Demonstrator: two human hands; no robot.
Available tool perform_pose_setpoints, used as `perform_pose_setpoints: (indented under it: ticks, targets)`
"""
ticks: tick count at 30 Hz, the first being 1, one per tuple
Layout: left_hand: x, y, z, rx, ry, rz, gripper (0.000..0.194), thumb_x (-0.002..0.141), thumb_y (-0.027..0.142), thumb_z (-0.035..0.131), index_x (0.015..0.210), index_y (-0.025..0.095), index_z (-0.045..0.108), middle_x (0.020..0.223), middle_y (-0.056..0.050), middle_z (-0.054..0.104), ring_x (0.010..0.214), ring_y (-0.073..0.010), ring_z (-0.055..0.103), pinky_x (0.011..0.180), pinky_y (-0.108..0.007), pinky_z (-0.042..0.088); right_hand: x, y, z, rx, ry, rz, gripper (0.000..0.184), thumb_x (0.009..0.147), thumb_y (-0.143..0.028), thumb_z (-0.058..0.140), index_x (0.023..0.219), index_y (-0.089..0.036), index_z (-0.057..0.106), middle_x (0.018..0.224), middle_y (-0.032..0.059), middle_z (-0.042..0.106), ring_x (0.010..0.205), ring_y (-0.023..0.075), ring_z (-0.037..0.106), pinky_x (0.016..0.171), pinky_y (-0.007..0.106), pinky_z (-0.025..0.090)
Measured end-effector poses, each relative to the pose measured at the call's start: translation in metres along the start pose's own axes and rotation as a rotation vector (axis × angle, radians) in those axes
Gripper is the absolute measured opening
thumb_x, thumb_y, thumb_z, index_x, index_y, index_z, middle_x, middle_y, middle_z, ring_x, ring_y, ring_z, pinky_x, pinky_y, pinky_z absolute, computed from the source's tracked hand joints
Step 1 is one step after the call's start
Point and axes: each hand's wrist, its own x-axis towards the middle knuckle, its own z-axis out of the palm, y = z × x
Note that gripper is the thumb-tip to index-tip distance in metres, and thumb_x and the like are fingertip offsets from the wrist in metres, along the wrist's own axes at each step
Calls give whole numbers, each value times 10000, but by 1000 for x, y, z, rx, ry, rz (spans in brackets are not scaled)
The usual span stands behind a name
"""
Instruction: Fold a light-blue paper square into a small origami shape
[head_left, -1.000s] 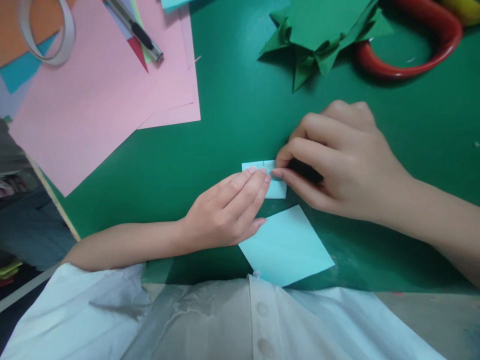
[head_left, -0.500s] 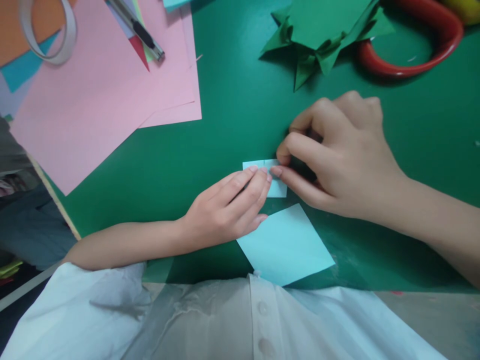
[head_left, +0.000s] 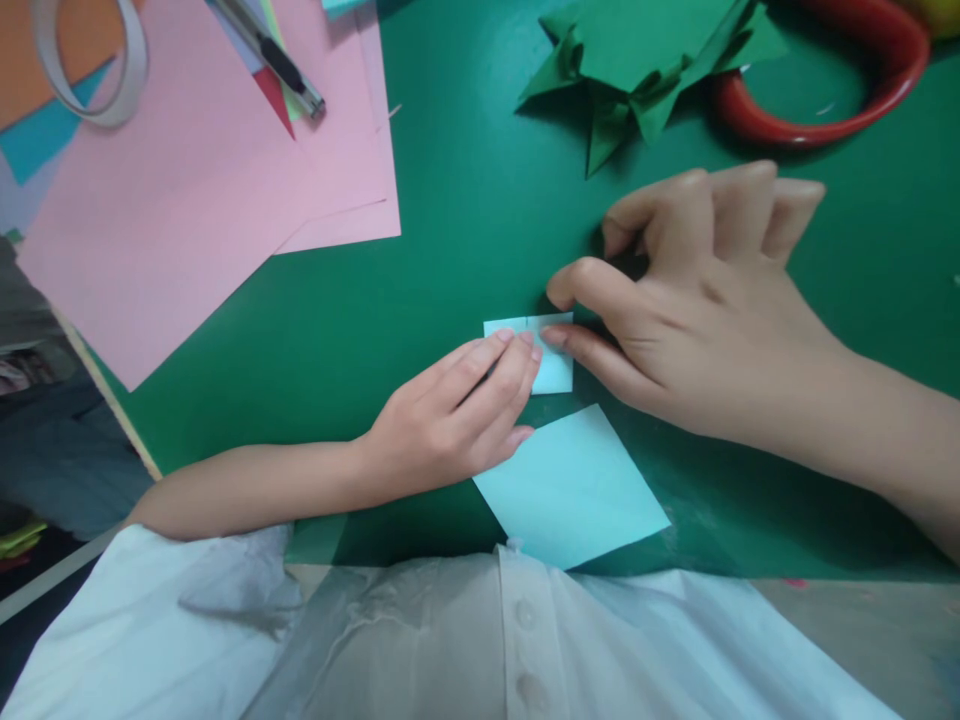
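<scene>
A small folded piece of light blue paper [head_left: 553, 372] lies flat on the green table. My left hand [head_left: 457, 410] rests over its left part, with outstretched fingertips pressing it down. The thumb of my right hand [head_left: 697, 290] touches the paper near its upper right. Its index finger is bent and held apart above the paper's edge, while the other fingers fan out. Just below lies a square light blue sheet [head_left: 574, 490], turned at an angle, one corner partly under my left hand.
Pink sheets [head_left: 187, 190] cover the upper left, bearing a box cutter [head_left: 281, 65] and a roll of tape [head_left: 135, 60]. A folded green paper piece [head_left: 637, 60] sits at the top, beside a red scissor handle [head_left: 810, 133]. The green table [head_left: 442, 240] ends near my shirt.
My right hand has opened: its index finger lifted off the paper's top right corner and the other fingers spread upward and right. My left hand stays in place.
</scene>
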Motion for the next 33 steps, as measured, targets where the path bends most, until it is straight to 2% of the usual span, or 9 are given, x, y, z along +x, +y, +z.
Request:
perform_pose_setpoints:
  ticks: [4, 8, 14, 19, 23, 28, 33]
  targets:
    - [-2, 1, 2, -12, 11, -6, 537, 986, 382, 433, 1221, -66, 612, 1196, -195, 700, 1128, -271, 685, 988, -348, 568, -1, 2, 2, -69, 34, -63, 547, 1008, -564, 175, 1039, -184, 567, 1152, 123, 387, 1136, 374, 434, 781, 639, 414]
    - [-3, 2, 4, -30, 20, -19, 542, 989, 378, 412, 1238, -68, 594, 1219, -205, 685, 1156, -270, 665, 1007, -357, 555, -2, 5, 4, -75, 70, -91, 488, 1018, -520, 202, 1055, -184, 554, 1152, 119, 399, 1123, 350, 436, 780, 616, 411]
    - [-3, 0, 5, -93, 1, -34, 544, 989, 392, 398, 1246, -52, 581, 1217, -203, 683, 1159, -272, 655, 1034, -372, 534, 1, 9, 6, 14, 128, -176, 306, 1016, -417, 319, 1032, -207, 542, 1150, 69, 469, 1104, 263, 459, 855, 515, 376]
    - [-3, -2, 5, -118, 12, -56, 500, 974, 359, 418, 1250, -26, 579, 1215, -185, 684, 1165, -247, 651, 1064, -365, 516, 3, 10, 9, -40, 203, -238, 303, 1011, -368, 316, 961, -158, 528, 1056, 90, 496, 974, 224, 489, 755, 428, 384]
    - [-3, -5, 6, -118, 24, -53, 487, 975, 357, 429, 1257, -12, 575, 1235, -184, 678, 1196, -253, 645, 1075, -376, 517, 2, 7, 7, 0, 228, -231, 278, 997, -373, 354, 927, -162, 520, 998, 91, 492, 900, 212, 505, 719, 409, 374]
    - [-2, -18, 9, -185, 81, -32, 363, 934, 303, 560, 1182, 45, 621, 1237, -169, 687, 1248, -284, 629, 1063, -407, 539, -2, 0, 7, 38, 191, -145, 273, 981, -421, 399, 866, -201, 510, 984, 76, 513, 919, 239, 517, 751, 420, 371]
    - [1, -30, 11, -254, 115, -49, 206, 941, 288, 601, 1092, 156, 650, 1265, -96, 689, 1284, -237, 610, 1086, -410, 529, -5, -5, 11, 63, 222, -133, 316, 975, -470, 408, 858, -196, 512, 982, 74, 527, 914, 247, 523, 760, 415, 375]
